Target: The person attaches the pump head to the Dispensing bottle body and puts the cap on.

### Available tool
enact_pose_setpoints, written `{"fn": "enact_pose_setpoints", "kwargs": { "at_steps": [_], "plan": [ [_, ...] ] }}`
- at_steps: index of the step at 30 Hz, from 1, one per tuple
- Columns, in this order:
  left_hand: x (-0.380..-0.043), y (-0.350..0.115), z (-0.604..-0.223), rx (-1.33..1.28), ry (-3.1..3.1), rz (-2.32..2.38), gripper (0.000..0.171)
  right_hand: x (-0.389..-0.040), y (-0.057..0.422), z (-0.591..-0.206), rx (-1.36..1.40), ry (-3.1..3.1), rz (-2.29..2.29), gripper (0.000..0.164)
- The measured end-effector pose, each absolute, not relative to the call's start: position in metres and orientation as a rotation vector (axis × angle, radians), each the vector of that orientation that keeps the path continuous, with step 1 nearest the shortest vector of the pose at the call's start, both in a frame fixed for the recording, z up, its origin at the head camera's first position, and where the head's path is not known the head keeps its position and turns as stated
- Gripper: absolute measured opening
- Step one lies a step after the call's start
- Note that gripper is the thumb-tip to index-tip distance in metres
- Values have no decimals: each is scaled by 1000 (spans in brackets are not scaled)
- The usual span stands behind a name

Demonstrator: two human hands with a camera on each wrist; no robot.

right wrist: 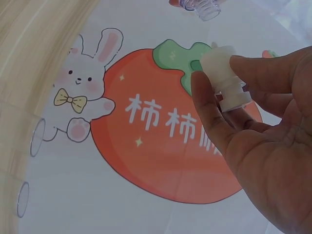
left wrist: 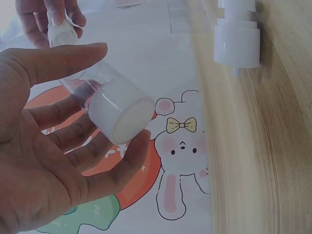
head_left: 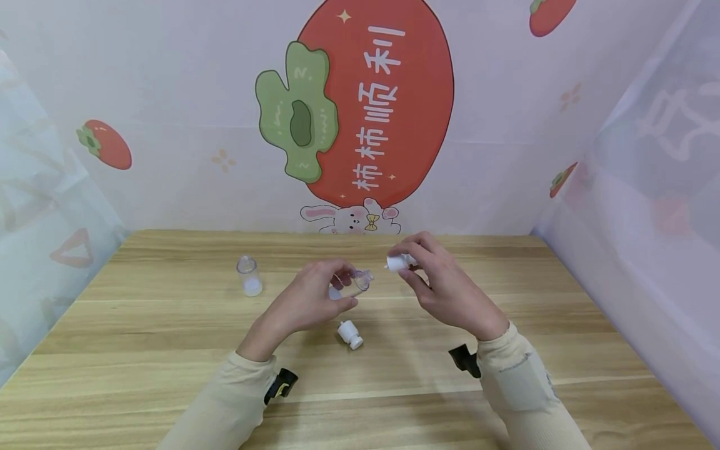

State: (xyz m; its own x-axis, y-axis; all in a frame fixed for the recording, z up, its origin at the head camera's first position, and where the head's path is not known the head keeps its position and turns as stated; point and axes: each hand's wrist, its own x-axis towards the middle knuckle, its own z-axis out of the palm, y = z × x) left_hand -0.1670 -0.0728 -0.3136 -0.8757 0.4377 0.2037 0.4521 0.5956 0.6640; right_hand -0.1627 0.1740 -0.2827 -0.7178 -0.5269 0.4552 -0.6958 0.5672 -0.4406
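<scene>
My left hand (head_left: 315,295) holds a small clear bottle (left wrist: 127,111) with a white base, thumb on one side and fingers on the other. Its bare threaded neck (right wrist: 208,9) points toward my right hand (head_left: 452,299). That hand pinches a white pump head (right wrist: 220,66) between thumb and fingers, a short gap away from the bottle. On the table below the left hand, a second white pump head (head_left: 350,335) lies on its side. Farther left stands another clear bottle (head_left: 249,277) with a white bottom and no pump on it.
Two clear open-ended cylinders (right wrist: 20,129) lie at the left edge of the right wrist view. Everything rests on a wood-grain table (head_left: 169,350). A printed sheet (head_left: 185,181) with fruit and a rabbit hangs behind, and pale sheets close off both sides.
</scene>
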Motion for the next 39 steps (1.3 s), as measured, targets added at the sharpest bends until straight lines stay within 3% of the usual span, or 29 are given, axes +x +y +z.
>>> {"fn": "enact_pose_setpoints", "kwargs": {
  "at_steps": [39],
  "plan": [
    [-167,-71,-315,-788,-2742,-1151,32,-162,169,-283,1072,-2500,970,34]
  ]
}}
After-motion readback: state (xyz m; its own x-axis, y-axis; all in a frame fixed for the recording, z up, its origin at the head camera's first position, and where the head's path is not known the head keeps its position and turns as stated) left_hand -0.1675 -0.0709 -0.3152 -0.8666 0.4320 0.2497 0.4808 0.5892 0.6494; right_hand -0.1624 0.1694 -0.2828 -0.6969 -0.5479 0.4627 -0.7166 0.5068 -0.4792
